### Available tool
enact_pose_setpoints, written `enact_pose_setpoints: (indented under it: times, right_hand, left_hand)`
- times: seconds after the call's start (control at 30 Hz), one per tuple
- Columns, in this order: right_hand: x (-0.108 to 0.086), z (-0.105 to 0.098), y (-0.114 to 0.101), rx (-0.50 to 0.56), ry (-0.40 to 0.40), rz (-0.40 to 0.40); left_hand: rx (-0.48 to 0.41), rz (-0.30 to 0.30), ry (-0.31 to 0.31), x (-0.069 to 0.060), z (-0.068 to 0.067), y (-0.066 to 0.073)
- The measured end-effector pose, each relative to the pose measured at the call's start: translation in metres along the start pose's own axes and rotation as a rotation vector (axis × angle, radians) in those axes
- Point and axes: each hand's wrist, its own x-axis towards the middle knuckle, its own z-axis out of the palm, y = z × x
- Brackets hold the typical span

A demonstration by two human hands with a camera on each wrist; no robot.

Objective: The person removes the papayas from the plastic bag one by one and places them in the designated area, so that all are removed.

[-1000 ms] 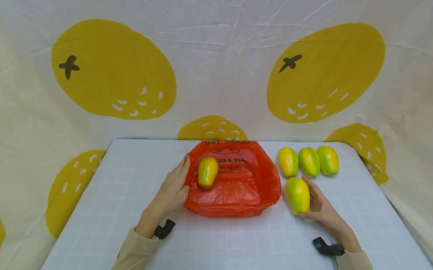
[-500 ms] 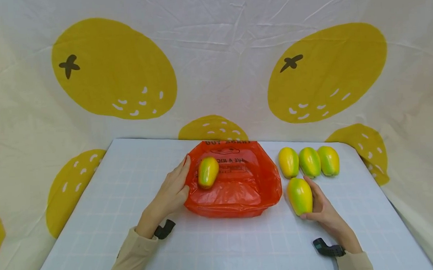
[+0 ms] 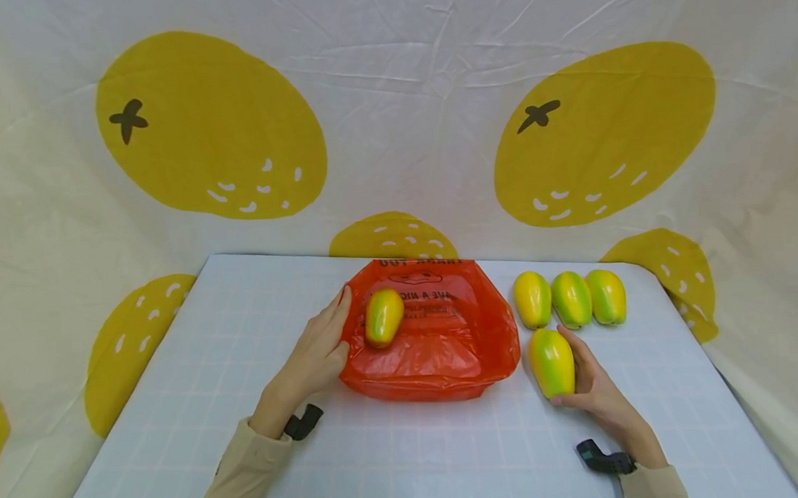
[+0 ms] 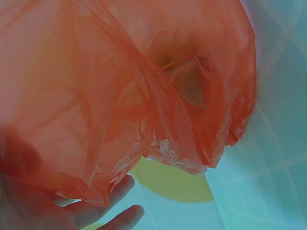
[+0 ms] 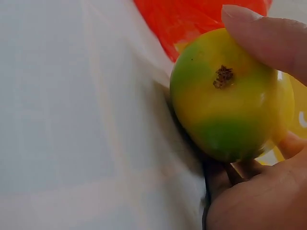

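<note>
A red plastic bag (image 3: 437,351) lies with its mouth spread, dark print on its far wall. One glossy yellow-green papaya (image 3: 383,318) rests in its left part. At the bag's left edge, my left hand (image 3: 315,349) holds the film; the left wrist view shows a dark thumb shape (image 4: 20,152) through the red plastic and fingers (image 4: 123,189) below it. Right of the bag, my right hand (image 3: 595,381) grips another papaya (image 3: 551,361) from its right side. In the right wrist view, the thumb (image 5: 268,36) lies over that papaya's scarred end.
Three more papayas (image 3: 532,300) stand in a row at the back right, just beyond the gripped one. The pale checked tablecloth (image 3: 408,464) covers the table. A cloth backdrop (image 3: 407,130) with large yellow fruit prints hangs behind and at the sides.
The gripped papaya and right hand shift slightly right, then stay nearly still. The left hand and bag hold their place.
</note>
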Motion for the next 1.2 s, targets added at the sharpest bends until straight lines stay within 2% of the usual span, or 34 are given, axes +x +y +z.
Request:
enact_pose_setpoints:
  times: [0.5,0.83,1.0,1.2]
  right_hand:
    - [-0.002,0.0,-0.003,0.033,0.005,0.004]
    - [-0.004,-0.002,-0.006,0.045,-0.006,-0.031]
    - [-0.006,-0.008,-0.008,-0.009,0.017,-0.093]
    - [-0.006,-0.016,-0.014,0.005,-0.011,-0.177]
  left_hand:
    - [0.005,0.006,0.008,0.001,0.001,-0.001]
    - [-0.003,0.006,0.009,0.0,0.0,-0.001]
    - [-0.004,0.013,0.014,0.001,0.0,-0.002]
    - [-0.009,0.011,0.009,0.001,0.001,-0.003]
